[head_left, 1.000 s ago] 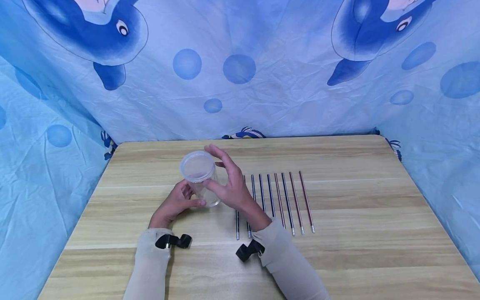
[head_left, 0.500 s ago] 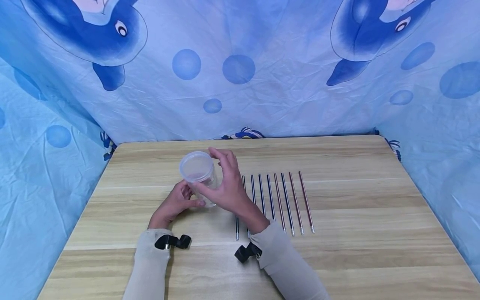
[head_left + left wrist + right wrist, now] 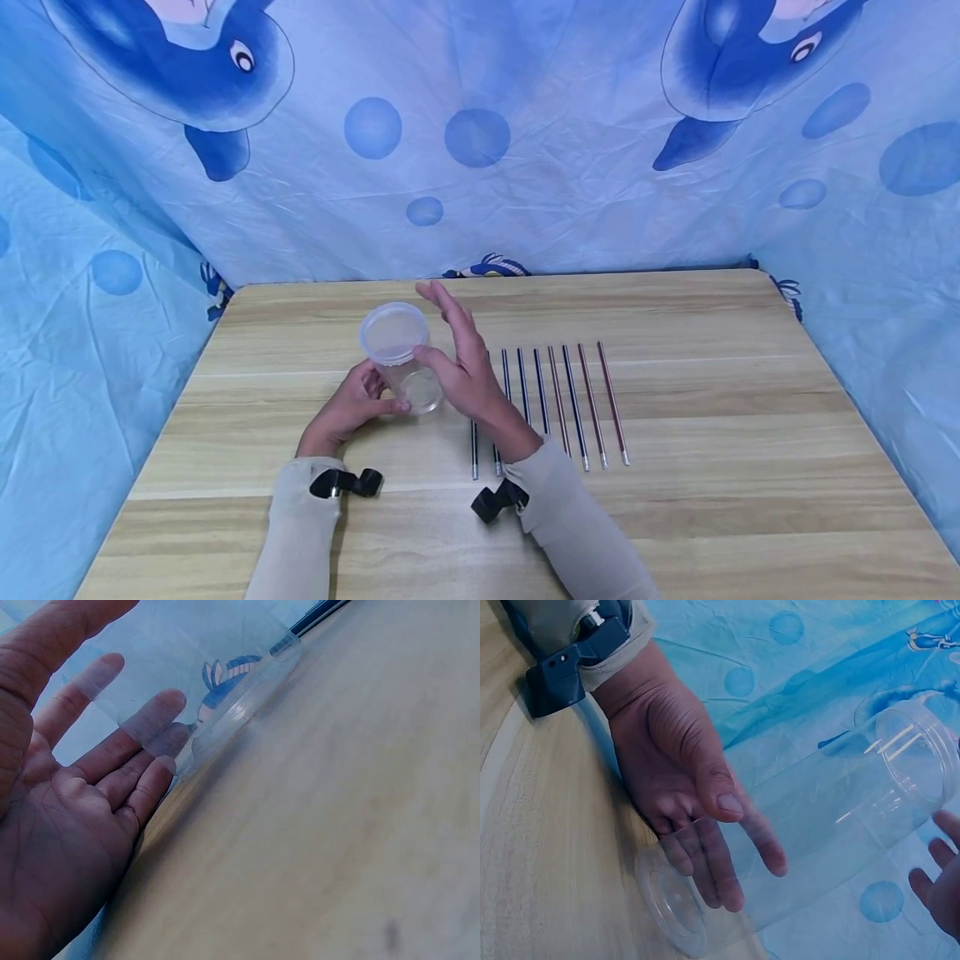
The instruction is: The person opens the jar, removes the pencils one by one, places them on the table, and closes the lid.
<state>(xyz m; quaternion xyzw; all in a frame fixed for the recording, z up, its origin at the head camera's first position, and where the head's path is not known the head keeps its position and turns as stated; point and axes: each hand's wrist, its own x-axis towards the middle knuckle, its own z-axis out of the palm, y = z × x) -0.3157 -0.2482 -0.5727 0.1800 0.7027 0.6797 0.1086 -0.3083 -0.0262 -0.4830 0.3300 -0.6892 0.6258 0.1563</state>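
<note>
A clear plastic jar (image 3: 422, 392) stands upright on the table, its pale round top (image 3: 393, 333) facing up. My left hand (image 3: 349, 415) holds the jar low on its left side, thumb in front and fingers behind. In the left wrist view, the fingertips of the left hand (image 3: 71, 817) show through the clear wall (image 3: 240, 637). Beside the top is my right hand (image 3: 471, 375), fingers extended and spread, thumb right at the rim. The right wrist view catches only some fingers of the right hand (image 3: 941, 889) near the jar's rim (image 3: 922, 750).
Several dark blue and red pencils (image 3: 613, 404) lie in a row right of the jar, partly hidden under my right forearm. The wooden table (image 3: 750, 467) ends at a blue printed cloth (image 3: 585, 217) behind. Black camera mounts (image 3: 498, 500) sit on both sleeves.
My right hand closed in around the top of the jar, its thumb swinging left along the rim, then loosened and drew back right with fingers straightened. The left hand and jar stayed put.
</note>
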